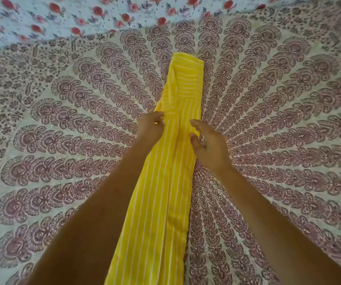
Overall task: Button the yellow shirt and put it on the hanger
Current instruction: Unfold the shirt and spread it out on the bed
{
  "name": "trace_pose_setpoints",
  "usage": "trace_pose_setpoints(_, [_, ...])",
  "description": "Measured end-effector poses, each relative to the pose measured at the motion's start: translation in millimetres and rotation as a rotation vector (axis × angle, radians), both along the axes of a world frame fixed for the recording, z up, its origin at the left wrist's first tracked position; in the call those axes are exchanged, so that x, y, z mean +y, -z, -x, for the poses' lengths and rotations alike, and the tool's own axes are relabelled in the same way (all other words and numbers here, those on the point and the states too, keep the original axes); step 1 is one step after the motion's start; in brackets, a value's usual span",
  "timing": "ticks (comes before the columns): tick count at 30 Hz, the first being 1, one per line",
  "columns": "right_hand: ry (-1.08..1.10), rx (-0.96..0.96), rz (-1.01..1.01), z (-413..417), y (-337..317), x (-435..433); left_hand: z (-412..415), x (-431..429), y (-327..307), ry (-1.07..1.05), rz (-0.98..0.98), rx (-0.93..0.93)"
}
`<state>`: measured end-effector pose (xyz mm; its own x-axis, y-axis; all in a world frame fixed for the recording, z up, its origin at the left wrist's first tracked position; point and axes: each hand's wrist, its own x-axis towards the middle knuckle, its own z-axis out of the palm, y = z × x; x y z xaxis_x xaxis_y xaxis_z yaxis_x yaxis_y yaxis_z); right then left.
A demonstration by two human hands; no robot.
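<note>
The yellow shirt (165, 182) with thin white stripes lies folded into a long narrow strip down the middle of the bed, its far end doubled over. My left hand (151, 128) pinches the shirt's left edge about halfway up. My right hand (206, 145) hovers over the right edge with fingers spread, the thumb touching the cloth. No hanger is in view.
A bedspread (268, 120) with a maroon mandala print covers the whole surface. At the far edge lies a white cloth with red flowers (83, 17).
</note>
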<state>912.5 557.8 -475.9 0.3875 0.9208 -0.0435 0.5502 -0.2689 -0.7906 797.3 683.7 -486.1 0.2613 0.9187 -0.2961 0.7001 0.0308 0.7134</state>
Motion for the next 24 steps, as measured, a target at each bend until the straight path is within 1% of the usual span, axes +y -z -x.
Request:
trace_pose_setpoints(2, [0.089, 0.094, 0.014, -2.6, 5.4, 15.3, -11.2, -9.2, -2.6, 0.104, 0.009, -0.064])
trace_pose_setpoints(4, [0.248, 0.295, 0.023, -9.0, 3.7, 30.7, -19.7, -23.8, -8.9, 0.273, 0.053, -0.134])
trace_pose_setpoints(6, [0.406, 0.498, 0.019, -20.2, -0.3, 43.3, -23.7, -37.3, -15.6, 0.491, 0.138, -0.168])
trace_pose_setpoints(7, [0.441, 0.546, 0.019, -26.2, -1.0, 45.7, -23.1, -42.7, -20.0, 0.591, 0.218, -0.18])
trace_pose_setpoints(9, [0.45, 0.463, 0.024, -34.8, 1.7, 45.7, -18.9, -46.3, -26.2, 0.737, 0.419, -0.199])
trace_pose_setpoints(10, [0.483, 0.419, 0.011, -38.2, 5.2, 43.7, -17.1, -44.1, -26.8, 0.758, 0.484, -0.213])
trace_pose_setpoints(11, [0.526, 0.401, -0.019, -41.5, 10.2, 41.4, -16.6, -39.5, -26.7, 0.732, 0.489, -0.232])
trace_pose_setpoints(12, [0.591, 0.378, -0.046, -44.6, 14.4, 38.0, -17.3, -32.9, -24.5, 0.652, 0.424, -0.255])
trace_pose_setpoints(13, [0.655, 0.34, -0.068, -49.0, 16.9, 33.8, -18.2, -24.6, -21.0, 0.527, 0.298, -0.265])
trace_pose_setpoints(15, [0.744, 0.249, -0.069, -58.0, 21.5, 25.5, -20.3, -4.6, -11.5, 0.248, -0.003, -0.194])
trace_pose_setpoints(16, [0.758, 0.218, -0.077, -62.9, 23.7, 20.9, -22.3, 5.0, -5.9, 0.135, -0.106, -0.147])
trace_pose_setpoints(17, [0.748, 0.188, -0.091, -66.6, 26.6, 17.2, -24.9, 15.0, -0.3, 0.058, -0.16, -0.116])
trace_pose_setpoints(18, [0.731, 0.165, -0.097, -68.4, 29.9, 14.5, -27.9, 24.0, 5.8, 0.014, -0.176, -0.084])
trace_pose_setpoints(21, [0.71, 0.084, -0.089, -76.1, 41.4, 10.0, -42.8, 49.2, 20.5, -0.032, -0.19, 0.08])
trace_pose_setpoints(24, [0.741, 0.027, -0.09, -85.8, 43.4, 9.8, -55.8, 68.5, 30.0, -0.107, -0.157, 0.111])
